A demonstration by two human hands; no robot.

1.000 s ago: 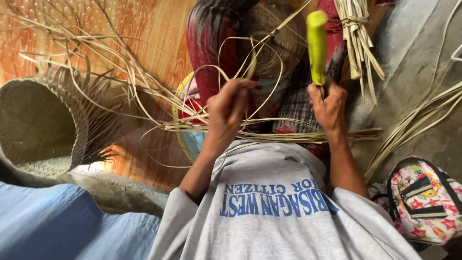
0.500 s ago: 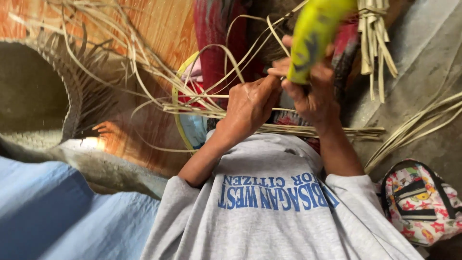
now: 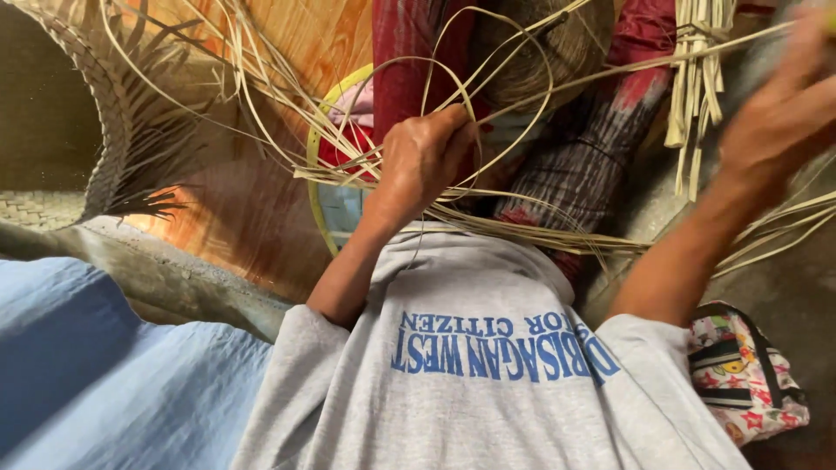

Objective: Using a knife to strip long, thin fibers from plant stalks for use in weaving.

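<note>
Left hand (image 3: pixel 424 159) — thin, springy cane strips (image 3: pixel 488 96)

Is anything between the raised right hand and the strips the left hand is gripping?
Nothing solid. The right hand is blurred, up at the frame's right edge; the left hand grips the pale strips. Only loose arching strands cross the space between them.

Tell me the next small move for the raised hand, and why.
Probably bring the right hand back down to the strips. The left hand alone pinches the loose looping strands at the lap, while the right is lifted away and blurred, touching none that I can see.
</note>
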